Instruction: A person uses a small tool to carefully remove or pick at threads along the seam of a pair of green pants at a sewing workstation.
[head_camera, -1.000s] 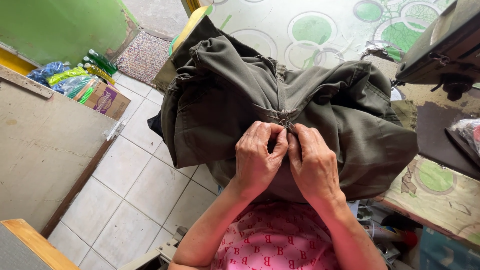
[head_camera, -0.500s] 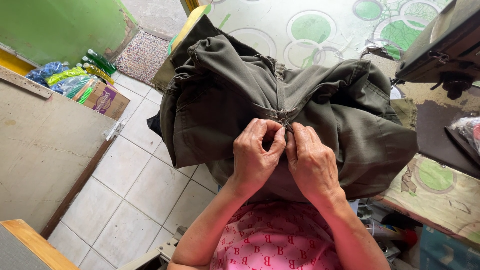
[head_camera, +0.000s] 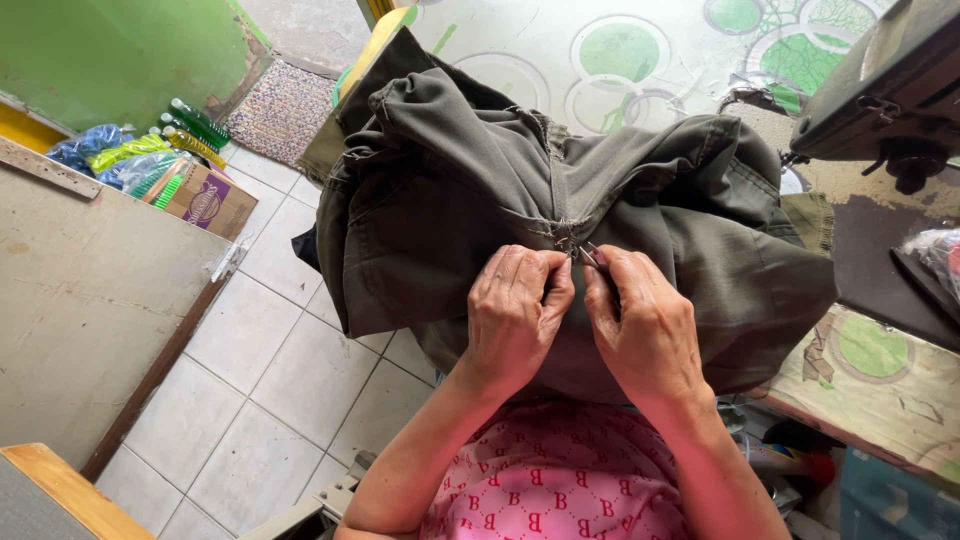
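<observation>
Centrally: olive-green garment (head_camera: 450, 200), bunched on the lap, spreading from 9 to 3 o'clock. Left hand (head_camera: 515, 320) pinches its seam with fingers closed narrow. Right hand (head_camera: 645, 330), touching the left, grips a small metal tool (head_camera: 590, 255) at the seam. Cardboard box (head_camera: 205, 200) at 10 o'clock; sewing machine (head_camera: 890, 90) at 2 o'clock.
</observation>
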